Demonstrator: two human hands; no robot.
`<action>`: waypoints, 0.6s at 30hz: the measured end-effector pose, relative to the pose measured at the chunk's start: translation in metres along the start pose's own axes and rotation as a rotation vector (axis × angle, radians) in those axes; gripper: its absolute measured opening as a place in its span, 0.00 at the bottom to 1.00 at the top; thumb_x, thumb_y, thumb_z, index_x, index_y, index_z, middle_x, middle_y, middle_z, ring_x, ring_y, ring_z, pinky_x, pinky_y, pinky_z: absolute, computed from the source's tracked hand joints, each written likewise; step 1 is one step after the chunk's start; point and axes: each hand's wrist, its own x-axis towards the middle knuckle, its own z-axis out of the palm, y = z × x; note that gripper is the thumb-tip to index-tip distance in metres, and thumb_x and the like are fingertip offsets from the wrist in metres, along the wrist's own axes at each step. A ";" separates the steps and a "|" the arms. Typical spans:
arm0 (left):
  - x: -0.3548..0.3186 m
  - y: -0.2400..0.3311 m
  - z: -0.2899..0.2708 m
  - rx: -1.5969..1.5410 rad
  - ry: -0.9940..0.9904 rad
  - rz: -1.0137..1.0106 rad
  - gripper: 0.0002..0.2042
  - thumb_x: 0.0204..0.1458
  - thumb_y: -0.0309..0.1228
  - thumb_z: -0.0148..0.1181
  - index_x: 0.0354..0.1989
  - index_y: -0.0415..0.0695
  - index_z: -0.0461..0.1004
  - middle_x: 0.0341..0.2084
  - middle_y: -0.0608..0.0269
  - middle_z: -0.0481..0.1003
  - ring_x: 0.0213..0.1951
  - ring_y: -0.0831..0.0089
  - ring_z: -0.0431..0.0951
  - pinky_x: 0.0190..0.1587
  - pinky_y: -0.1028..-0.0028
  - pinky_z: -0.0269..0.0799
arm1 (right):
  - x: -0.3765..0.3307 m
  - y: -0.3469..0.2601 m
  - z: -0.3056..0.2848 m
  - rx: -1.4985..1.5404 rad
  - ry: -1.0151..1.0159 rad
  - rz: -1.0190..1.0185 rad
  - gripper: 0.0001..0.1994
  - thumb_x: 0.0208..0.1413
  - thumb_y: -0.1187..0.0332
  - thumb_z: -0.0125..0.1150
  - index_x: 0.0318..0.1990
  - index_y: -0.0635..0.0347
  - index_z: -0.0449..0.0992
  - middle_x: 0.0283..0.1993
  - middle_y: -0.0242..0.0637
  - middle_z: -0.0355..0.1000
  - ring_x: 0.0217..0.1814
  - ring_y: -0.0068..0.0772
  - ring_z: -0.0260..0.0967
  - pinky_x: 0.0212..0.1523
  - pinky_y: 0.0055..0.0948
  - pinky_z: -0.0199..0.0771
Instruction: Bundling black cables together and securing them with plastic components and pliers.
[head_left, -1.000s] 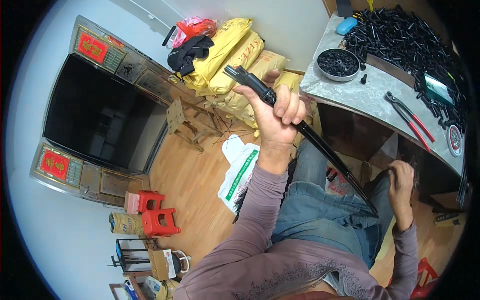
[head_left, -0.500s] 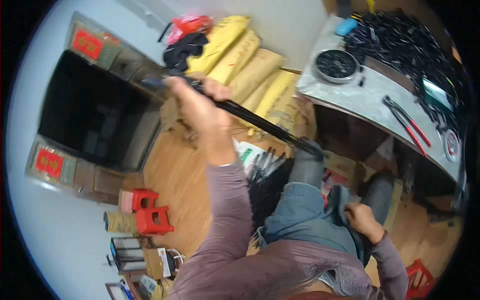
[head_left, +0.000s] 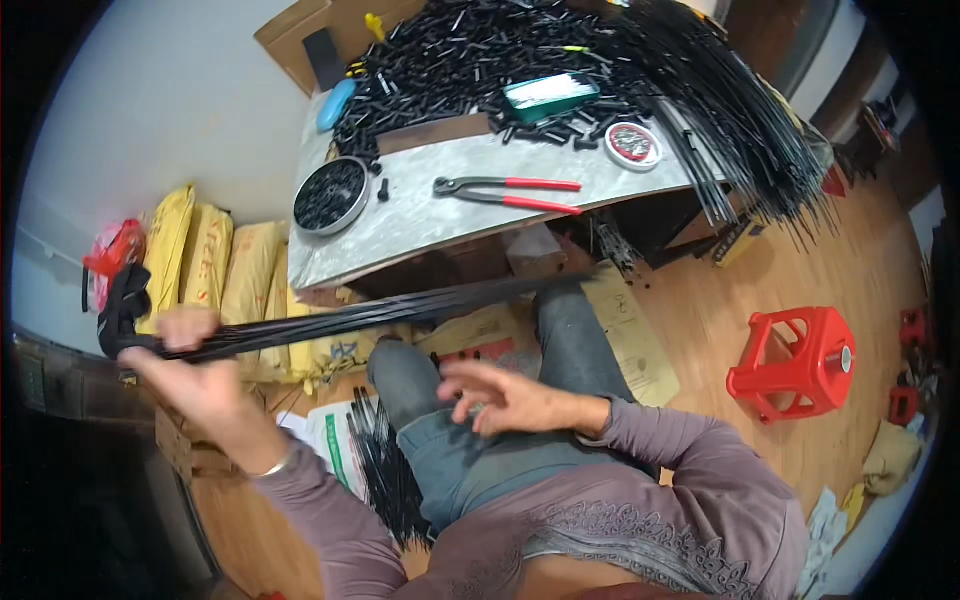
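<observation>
My left hand (head_left: 200,370) is closed round one end of a bundle of long thin black rods (head_left: 370,312) at the left. From there the bundle stretches to the right, above my knees and below the table's front edge; its far end is blurred. Over my lap, below the bundle, my right hand (head_left: 505,395) is apart from it, fingers spread and holding nothing. More black rods (head_left: 385,470) lie by my left thigh, beside a white and green bag (head_left: 330,440).
On the grey table (head_left: 400,225) are small black parts (head_left: 450,60), a round tin (head_left: 331,196), red-handled pincers (head_left: 510,193), a green box (head_left: 550,97) and long black rods (head_left: 730,100). Yellow sacks (head_left: 245,270) stand left, a red stool (head_left: 800,360) right.
The view has swung right, toward the table. The rod bundle now lies across my knees' front, still in my left hand. My right hand has risen from my thigh and spread its fingers.
</observation>
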 end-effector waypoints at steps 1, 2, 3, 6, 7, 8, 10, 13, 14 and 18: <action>-0.008 -0.025 -0.004 -0.168 0.152 -0.134 0.28 0.57 0.62 0.37 0.20 0.48 0.55 0.14 0.71 0.53 0.18 0.76 0.54 0.23 0.75 0.52 | -0.001 -0.022 -0.005 0.097 0.057 -0.061 0.42 0.50 0.78 0.59 0.70 0.48 0.41 0.60 0.43 0.60 0.52 0.33 0.67 0.44 0.30 0.75; -0.019 -0.054 -0.018 -0.163 0.214 -0.176 0.27 0.57 0.60 0.39 0.20 0.48 0.56 0.14 0.71 0.55 0.19 0.77 0.56 0.23 0.75 0.55 | -0.012 -0.049 -0.004 0.166 0.149 -0.122 0.43 0.50 0.73 0.61 0.71 0.48 0.41 0.65 0.45 0.54 0.52 0.34 0.67 0.42 0.31 0.77; -0.034 -0.081 -0.030 -0.345 0.252 -0.360 0.26 0.55 0.60 0.45 0.25 0.45 0.62 0.16 0.71 0.57 0.21 0.78 0.59 0.25 0.75 0.59 | -0.016 -0.064 -0.009 0.082 0.284 -0.326 0.43 0.51 0.67 0.64 0.70 0.47 0.42 0.62 0.45 0.57 0.51 0.34 0.68 0.39 0.31 0.78; -0.082 -0.160 -0.060 -0.337 0.398 -0.585 0.28 0.54 0.60 0.46 0.33 0.42 0.70 0.25 0.63 0.71 0.29 0.70 0.70 0.37 0.68 0.71 | -0.041 -0.083 -0.035 -0.105 0.487 -0.576 0.23 0.57 0.60 0.60 0.56 0.57 0.63 0.52 0.44 0.66 0.41 0.30 0.71 0.32 0.27 0.78; -0.104 -0.176 -0.048 -0.225 0.394 -0.685 0.31 0.54 0.63 0.44 0.35 0.42 0.71 0.29 0.57 0.74 0.34 0.65 0.73 0.42 0.64 0.72 | -0.050 -0.089 -0.045 -0.194 0.568 -0.549 0.17 0.59 0.60 0.58 0.50 0.60 0.69 0.49 0.44 0.68 0.38 0.29 0.72 0.30 0.25 0.77; -0.124 -0.190 -0.044 -0.429 0.353 -0.814 0.34 0.53 0.65 0.41 0.38 0.40 0.71 0.34 0.52 0.76 0.38 0.61 0.74 0.43 0.64 0.72 | -0.050 -0.098 -0.043 -0.237 0.654 -0.541 0.14 0.60 0.61 0.56 0.45 0.61 0.71 0.44 0.42 0.70 0.34 0.27 0.72 0.28 0.24 0.76; -0.158 -0.206 -0.048 0.045 0.017 -1.139 0.37 0.54 0.65 0.40 0.45 0.36 0.69 0.34 0.52 0.75 0.33 0.60 0.75 0.40 0.62 0.74 | -0.047 -0.105 -0.044 -0.319 0.783 -0.469 0.09 0.61 0.65 0.54 0.37 0.63 0.74 0.33 0.37 0.72 0.25 0.22 0.69 0.24 0.21 0.73; -0.175 -0.193 -0.002 0.746 -0.349 -0.555 0.35 0.54 0.63 0.44 0.46 0.37 0.71 0.37 0.53 0.74 0.35 0.67 0.76 0.40 0.69 0.73 | -0.030 -0.079 -0.047 -0.465 0.841 -0.282 0.07 0.60 0.68 0.55 0.37 0.63 0.74 0.31 0.34 0.72 0.24 0.19 0.68 0.23 0.19 0.70; -0.171 -0.191 0.011 0.746 -0.386 -0.338 0.27 0.55 0.51 0.51 0.47 0.36 0.72 0.39 0.55 0.74 0.38 0.68 0.76 0.42 0.71 0.72 | -0.021 -0.065 -0.050 -0.702 0.786 -0.437 0.04 0.58 0.72 0.57 0.36 0.63 0.74 0.30 0.33 0.73 0.27 0.21 0.69 0.26 0.21 0.69; -0.146 -0.182 0.057 0.871 -0.504 0.048 0.16 0.55 0.29 0.56 0.51 0.35 0.71 0.41 0.63 0.71 0.39 0.78 0.73 0.42 0.79 0.69 | 0.002 -0.009 -0.061 -1.233 0.738 -0.389 0.11 0.51 0.66 0.60 0.38 0.62 0.72 0.30 0.49 0.71 0.35 0.57 0.70 0.33 0.45 0.72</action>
